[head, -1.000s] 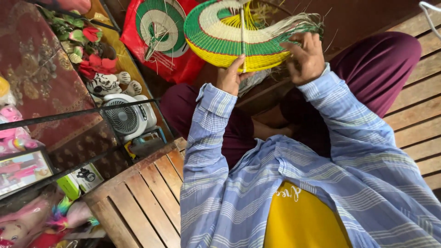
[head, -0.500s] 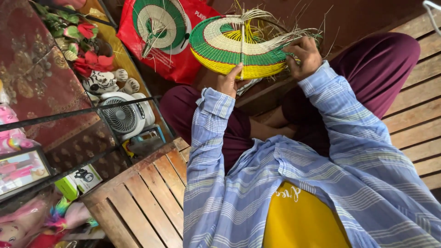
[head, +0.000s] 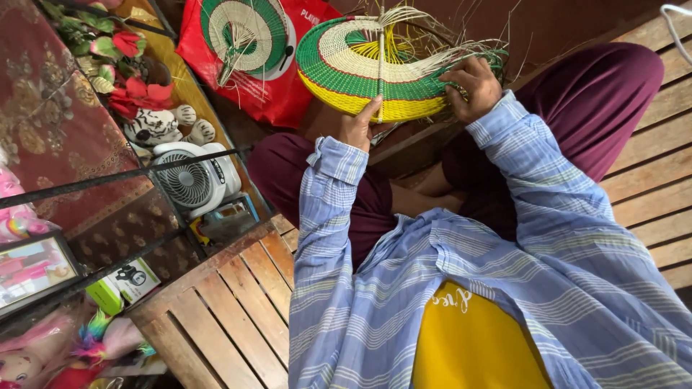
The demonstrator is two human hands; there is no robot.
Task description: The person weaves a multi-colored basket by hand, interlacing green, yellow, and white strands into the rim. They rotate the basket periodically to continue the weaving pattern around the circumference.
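You sit on a slatted wooden bench (head: 238,317). Your left hand (head: 358,127) pinches the near yellow edge of a half-woven fan (head: 367,68), thumb up against it. Your right hand (head: 472,86) closes its fingers on the loose straw strands (head: 461,47) at the fan's right side. Farther left, a finished green-and-white fan (head: 245,32) lies on a red bag (head: 277,86).
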